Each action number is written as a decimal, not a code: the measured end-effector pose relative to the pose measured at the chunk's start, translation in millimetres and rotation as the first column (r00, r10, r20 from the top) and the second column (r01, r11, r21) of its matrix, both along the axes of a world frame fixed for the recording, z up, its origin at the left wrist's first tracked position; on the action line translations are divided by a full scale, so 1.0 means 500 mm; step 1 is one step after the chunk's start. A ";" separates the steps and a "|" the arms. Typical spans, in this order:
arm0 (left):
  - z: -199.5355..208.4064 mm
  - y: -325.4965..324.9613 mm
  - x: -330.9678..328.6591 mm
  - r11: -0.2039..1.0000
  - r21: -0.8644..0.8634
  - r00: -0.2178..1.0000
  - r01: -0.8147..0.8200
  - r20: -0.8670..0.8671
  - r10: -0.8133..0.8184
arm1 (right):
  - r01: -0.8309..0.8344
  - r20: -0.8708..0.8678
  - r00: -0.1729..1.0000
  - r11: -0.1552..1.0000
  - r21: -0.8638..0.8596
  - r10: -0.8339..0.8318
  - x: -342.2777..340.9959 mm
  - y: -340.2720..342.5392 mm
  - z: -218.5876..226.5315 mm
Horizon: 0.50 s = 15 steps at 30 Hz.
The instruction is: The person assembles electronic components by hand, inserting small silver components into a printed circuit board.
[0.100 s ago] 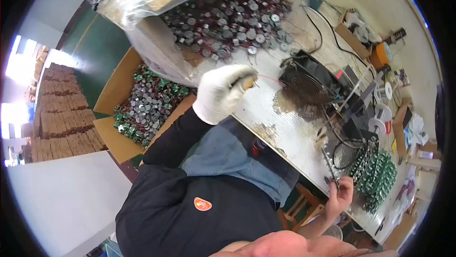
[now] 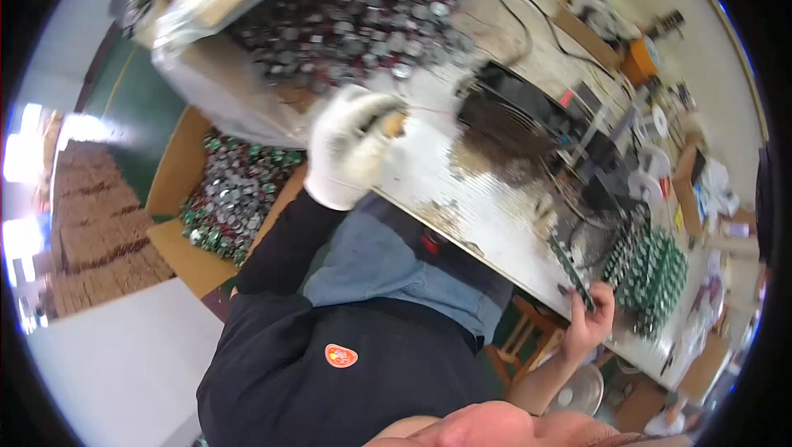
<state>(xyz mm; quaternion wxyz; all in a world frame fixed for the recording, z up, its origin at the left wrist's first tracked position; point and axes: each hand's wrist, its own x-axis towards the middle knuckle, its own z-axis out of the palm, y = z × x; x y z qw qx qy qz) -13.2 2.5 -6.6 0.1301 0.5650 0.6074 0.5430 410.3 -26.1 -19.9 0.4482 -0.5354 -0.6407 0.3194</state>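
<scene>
My left hand, in a white glove, is closed over the near part of the workbench, below the heap of motors. A thin red wire sticks out from its pinched fingers toward the black fan; whatever else those fingers hold is hidden. At the bench's right front edge, my bare right hand is closed on the end of a narrow green circuit board strip. That strip slants up and away to the left, beside a stack of green circuit boards.
Small round silver motors with red wires lie heaped in a plastic-lined box. A cardboard box of assembled parts stands left. The black fan, solder spools and cables occupy the bench. A wooden stool is below.
The view has shifted, so most of the bench appears farther left. In my right hand the circuit board strip has turned and shows more of its green face. My left hand stays closed.
</scene>
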 end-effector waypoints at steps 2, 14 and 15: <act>-0.017 0.014 0.014 1.000 -0.004 0.986 -0.005 0.166 0.005 | 0.016 -0.031 0.999 1.000 -0.011 -0.017 0.013 0.027 0.010; -0.022 0.073 0.062 0.980 -0.197 0.908 -0.012 0.409 0.093 | -0.100 0.286 0.957 0.982 0.159 0.051 -0.019 0.036 -0.016; -0.022 0.073 0.067 0.980 -0.200 0.908 -0.008 0.408 0.091 | -0.129 0.334 0.941 0.975 0.179 0.064 -0.015 0.035 -0.027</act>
